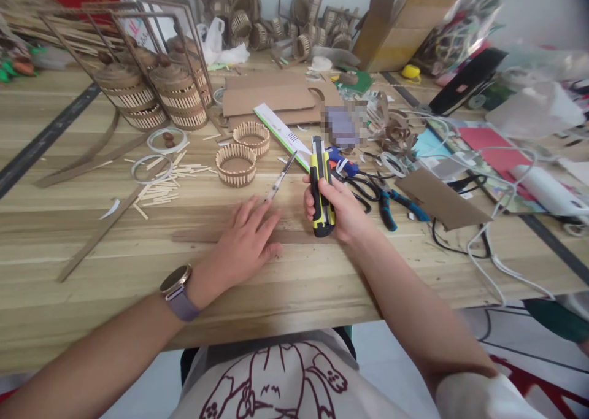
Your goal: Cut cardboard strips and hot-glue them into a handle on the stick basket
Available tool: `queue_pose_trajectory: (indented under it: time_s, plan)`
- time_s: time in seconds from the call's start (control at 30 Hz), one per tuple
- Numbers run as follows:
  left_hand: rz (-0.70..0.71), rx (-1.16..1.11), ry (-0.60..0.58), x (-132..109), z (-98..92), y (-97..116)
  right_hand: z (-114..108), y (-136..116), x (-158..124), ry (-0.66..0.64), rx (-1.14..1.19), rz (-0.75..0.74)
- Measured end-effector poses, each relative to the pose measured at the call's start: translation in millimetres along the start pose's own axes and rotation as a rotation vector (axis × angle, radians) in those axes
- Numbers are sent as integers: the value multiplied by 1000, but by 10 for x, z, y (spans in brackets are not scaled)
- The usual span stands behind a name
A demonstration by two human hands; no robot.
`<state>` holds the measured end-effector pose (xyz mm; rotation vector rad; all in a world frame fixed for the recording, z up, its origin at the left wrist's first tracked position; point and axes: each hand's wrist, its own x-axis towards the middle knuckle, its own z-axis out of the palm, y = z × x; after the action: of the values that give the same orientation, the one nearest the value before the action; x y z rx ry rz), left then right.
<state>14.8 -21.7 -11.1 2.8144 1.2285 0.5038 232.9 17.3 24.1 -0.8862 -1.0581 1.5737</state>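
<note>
My right hand (343, 207) is wrapped round a yellow and black utility knife (322, 189), held upright above the table. My left hand (246, 241) lies palm down with its fingers spread, across a thin brown strip (197, 236) on the wood. Just beyond its fingertips lies a slim pen-like tool (280, 178) with a dark pointed tip. Farther off, two small round baskets (236, 166) of short sticks stand close together. Pale loose sticks (159, 189) are scattered to their left, by two white rings (151, 169).
Finished lidded baskets in frames (179, 94) stand at the back left. Behind the knife are a white and green packet (283, 134) and cardboard sheets (267, 97). Pliers (388, 207), a blue glue gun (343, 161), white cables (478, 253) and a cardboard piece (442, 198) crowd the right.
</note>
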Motion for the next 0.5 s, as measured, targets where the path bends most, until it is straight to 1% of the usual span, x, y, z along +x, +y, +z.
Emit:
queue_pose_trajectory:
  time_s: [0.3,0.4,0.5]
  plan:
    - [-152,-30,130,30,-9,-23,28,-23,-34,-12,51,-4]
    - [-208,5,137,33,38,-33,29,-69,-83,-8,68,14]
    - [-230,37,128,28,95,-44,8,-179,-170,7,-2,81]
